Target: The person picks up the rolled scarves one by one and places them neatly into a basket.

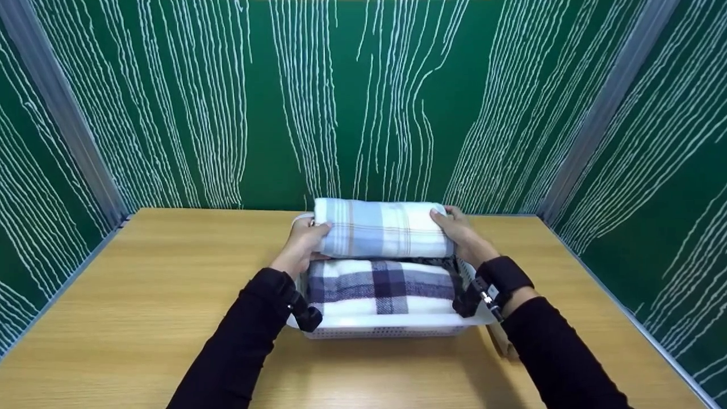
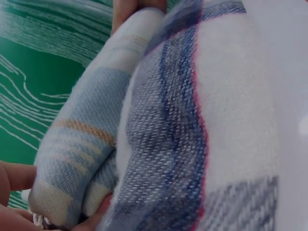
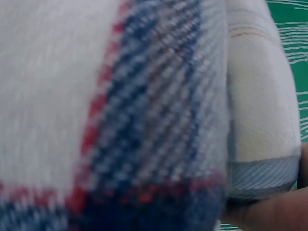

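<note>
A folded light-blue plaid towel [image 1: 381,228] sits at the far end of a white plastic basket [image 1: 386,328] on the wooden table. My left hand [image 1: 306,236] grips its left end and my right hand [image 1: 454,227] grips its right end. In front of it in the basket lies a folded navy-and-white plaid towel [image 1: 383,287]. The left wrist view shows the light-blue towel [image 2: 82,149] pressed against the navy towel [image 2: 192,130], with my fingers [image 2: 17,180] at its end. The right wrist view is filled by the navy towel [image 3: 120,110] with the light-blue towel [image 3: 262,120] beyond.
The wooden table [image 1: 142,295] is walled on three sides by green panels with white wavy lines [image 1: 363,102]. Metal posts [image 1: 68,113] stand at the back corners. Bare tabletop lies left, right and in front of the basket.
</note>
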